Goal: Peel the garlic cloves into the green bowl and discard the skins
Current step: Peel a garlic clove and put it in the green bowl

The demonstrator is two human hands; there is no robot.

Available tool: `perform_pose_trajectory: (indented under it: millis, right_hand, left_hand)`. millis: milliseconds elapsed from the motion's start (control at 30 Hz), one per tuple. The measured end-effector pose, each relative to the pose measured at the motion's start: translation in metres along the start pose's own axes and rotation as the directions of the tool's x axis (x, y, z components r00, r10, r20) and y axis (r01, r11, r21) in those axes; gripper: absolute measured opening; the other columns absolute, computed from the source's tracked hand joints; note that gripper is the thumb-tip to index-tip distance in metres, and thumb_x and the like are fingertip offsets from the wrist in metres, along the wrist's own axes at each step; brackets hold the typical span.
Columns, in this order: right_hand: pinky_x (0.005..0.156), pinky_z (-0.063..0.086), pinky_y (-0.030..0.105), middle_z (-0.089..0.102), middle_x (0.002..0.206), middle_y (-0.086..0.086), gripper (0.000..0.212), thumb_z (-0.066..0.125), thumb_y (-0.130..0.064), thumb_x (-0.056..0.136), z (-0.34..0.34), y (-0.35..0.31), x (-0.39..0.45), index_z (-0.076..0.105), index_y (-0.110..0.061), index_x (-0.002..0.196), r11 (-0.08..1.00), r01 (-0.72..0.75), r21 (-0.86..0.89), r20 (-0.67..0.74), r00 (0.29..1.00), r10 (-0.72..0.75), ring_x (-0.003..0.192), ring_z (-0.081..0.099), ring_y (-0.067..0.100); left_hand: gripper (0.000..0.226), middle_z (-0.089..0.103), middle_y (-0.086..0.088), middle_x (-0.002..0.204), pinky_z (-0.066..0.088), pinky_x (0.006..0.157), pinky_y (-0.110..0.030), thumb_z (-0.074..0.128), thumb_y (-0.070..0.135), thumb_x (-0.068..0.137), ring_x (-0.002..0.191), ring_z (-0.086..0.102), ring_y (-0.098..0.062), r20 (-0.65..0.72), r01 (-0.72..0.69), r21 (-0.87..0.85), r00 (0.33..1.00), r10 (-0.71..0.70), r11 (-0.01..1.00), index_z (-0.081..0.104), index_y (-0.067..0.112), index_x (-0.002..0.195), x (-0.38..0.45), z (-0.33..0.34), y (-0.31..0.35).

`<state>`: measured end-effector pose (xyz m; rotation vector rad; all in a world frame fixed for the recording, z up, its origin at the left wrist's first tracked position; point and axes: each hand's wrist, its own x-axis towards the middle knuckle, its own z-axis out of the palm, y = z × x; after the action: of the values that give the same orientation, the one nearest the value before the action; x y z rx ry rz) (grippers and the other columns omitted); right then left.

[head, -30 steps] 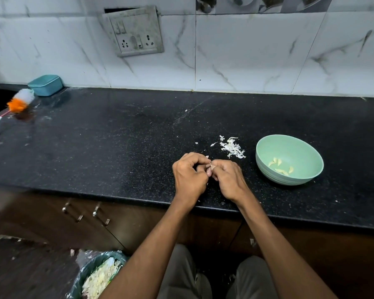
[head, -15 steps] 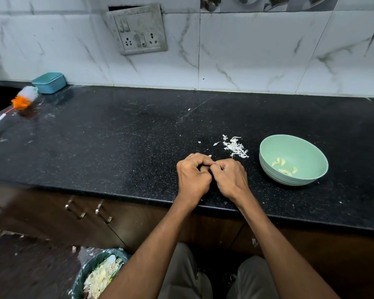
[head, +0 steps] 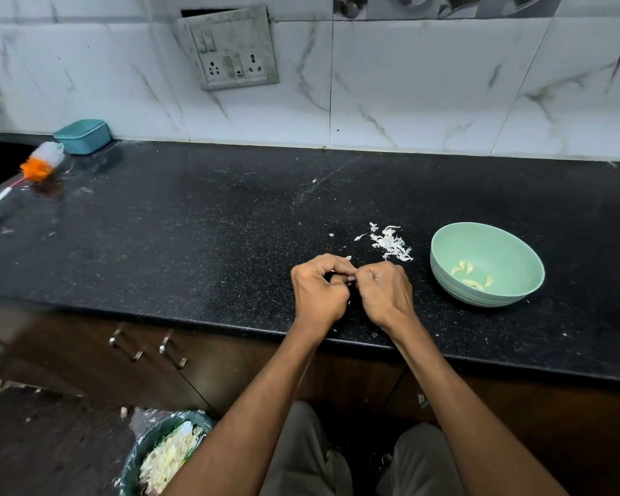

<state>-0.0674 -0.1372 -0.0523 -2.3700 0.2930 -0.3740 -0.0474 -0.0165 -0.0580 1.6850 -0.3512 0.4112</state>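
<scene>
My left hand (head: 319,291) and my right hand (head: 387,295) meet over the black counter (head: 194,245) near its front edge, fingers curled, pinching a small garlic clove (head: 349,278) between their tips; the clove is mostly hidden. A pile of white garlic skins (head: 391,243) lies just beyond my right hand. The green bowl (head: 444,266) stands to the right of my hands, with several peeled cloves (head: 471,275) inside.
A lined bin (head: 165,456) holding skins stands on the floor at lower left. A teal box (head: 81,136) and an orange-and-white brush (head: 40,162) sit at the counter's far left by the sink. A switch plate (head: 233,48) is on the tiled wall.
Both hands stay together at the same spot on the counter, with small finger shifts on the clove. The camera has tilted slightly.
</scene>
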Motion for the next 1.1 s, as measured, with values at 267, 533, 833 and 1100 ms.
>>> perform_pose_trajectory:
  millis: [267, 533, 833, 1100]
  right_hand:
    - [0.053, 0.026, 0.033, 0.041, 0.044, -0.007, 0.03, 0.042, -0.028, 0.075, 0.001, 0.009, 0.002, 0.048, -0.019, 0.047, 0.914, 0.044, 0.404, 0.023, 0.998, -0.058, 0.048, 0.036, 0.008]
    - [0.046, 0.033, 0.024, 0.057, 0.054, 0.004, 0.033, 0.052, -0.031, 0.085, 0.0, 0.012, 0.002, 0.066, -0.008, 0.066, 0.764, 0.033, 0.644, -0.025, 0.999, -0.022, 0.048, 0.046, 0.015]
    - [0.047, 0.039, 0.025, 0.059, 0.057, 0.001, 0.024, 0.064, -0.007, 0.098, 0.001, 0.015, 0.002, 0.069, -0.008, 0.075, 0.76, -0.003, 0.65, -0.019, 1.0, 0.02, 0.049, 0.047, 0.013]
    - [0.048, 0.037, 0.038, 0.059, 0.063, 0.019, 0.021, 0.063, -0.02, 0.091, 0.001, 0.013, 0.001, 0.066, -0.013, 0.071, 0.823, 0.064, 0.565, -0.111, 0.994, -0.001, 0.052, 0.046, 0.021]
  left_hand:
    - [0.02, 0.077, 0.002, 0.077, 0.057, 0.062, -0.022, 0.075, -0.009, 0.081, 0.065, 0.071, -0.007, 0.034, 0.19, -0.078, 0.982, -0.188, 0.979, 0.079, 0.01, 0.078, 0.003, -0.001, 0.004]
    - [0.013, 0.078, 0.003, 0.08, 0.058, 0.065, -0.041, 0.079, -0.003, 0.082, 0.071, 0.073, -0.026, -0.011, 0.233, -0.099, 0.972, -0.235, 0.967, 0.08, 0.01, 0.082, 0.004, -0.004, 0.004]
    - [0.009, 0.078, 0.003, 0.08, 0.058, 0.063, -0.031, 0.079, -0.001, 0.083, 0.069, 0.073, -0.019, 0.004, 0.232, -0.076, 0.973, -0.232, 0.97, 0.079, 0.008, 0.084, 0.003, -0.004, 0.004]
    - [0.011, 0.076, 0.003, 0.087, 0.055, 0.061, -0.025, 0.078, -0.003, 0.081, 0.069, 0.07, -0.015, 0.059, 0.181, 0.006, 0.982, -0.181, 0.983, 0.078, 0.008, 0.083, 0.003, -0.001, 0.007]
